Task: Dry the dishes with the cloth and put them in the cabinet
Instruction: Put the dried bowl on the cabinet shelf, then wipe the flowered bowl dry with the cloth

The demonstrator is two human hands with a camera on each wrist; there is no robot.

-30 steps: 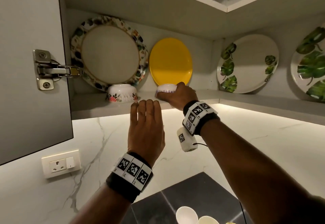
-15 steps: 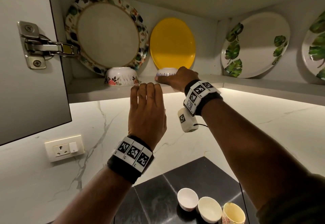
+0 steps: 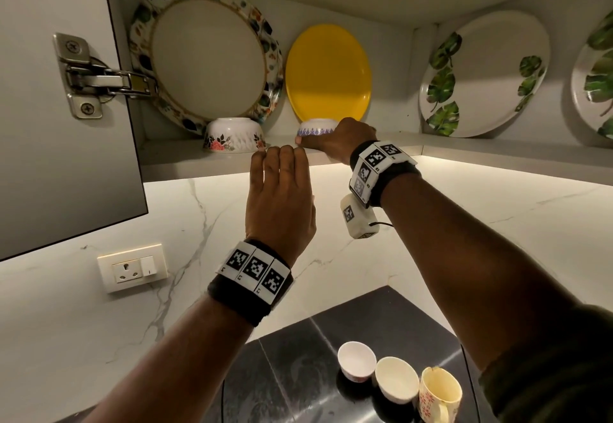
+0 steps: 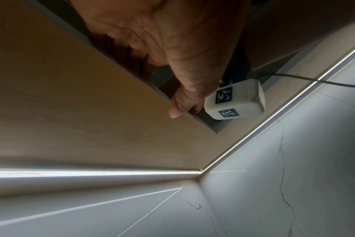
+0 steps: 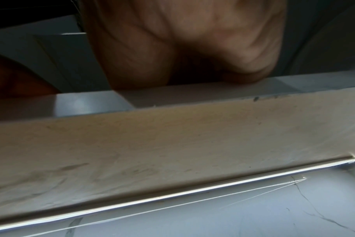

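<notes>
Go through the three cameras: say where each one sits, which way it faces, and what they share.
Head: worn on the head, tilted up into the open cabinet; shows both forearms, the flat left hand and the right hand gripping the small white bowl with a blue band.
Left wrist: under the left palm, looking up at the beige underside of the cabinet shelf.
Right wrist: under the right palm, facing the same underside.
Shared: left wrist and head both show the white tagged camera block.
</notes>
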